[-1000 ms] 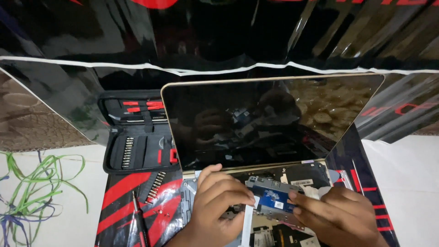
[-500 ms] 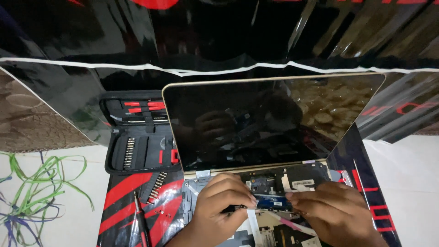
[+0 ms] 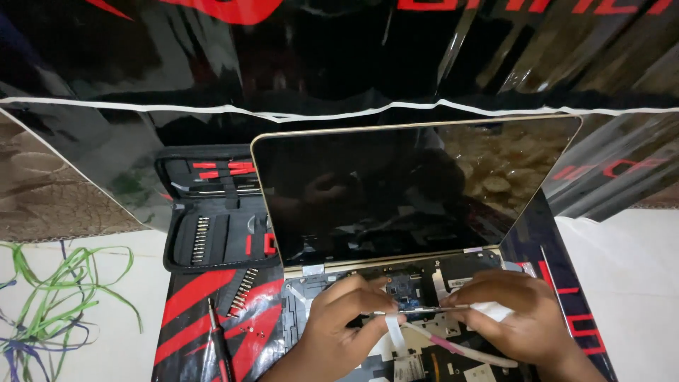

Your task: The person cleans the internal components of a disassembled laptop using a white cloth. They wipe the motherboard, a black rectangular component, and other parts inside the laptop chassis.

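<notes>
Both hands work inside the opened base of a gold-edged laptop (image 3: 417,191), whose dark screen stands upright. The left hand (image 3: 339,322) and the right hand (image 3: 513,315) pinch together the two ends of a thin small circuit board (image 3: 424,308), held edge-on just above the laptop's exposed inner parts. A white flat cable (image 3: 393,334) lies under the fingers. To the left, an open tool case (image 3: 212,212) with screwdriver bits rests on the red and black mat (image 3: 194,311).

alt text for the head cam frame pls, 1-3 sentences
Two bare hands, left hand and right hand, hold a thin metal strip over the exposed internals of an open laptop with a dark screen. An open bit kit and a screwdriver lie to the left.
</notes>
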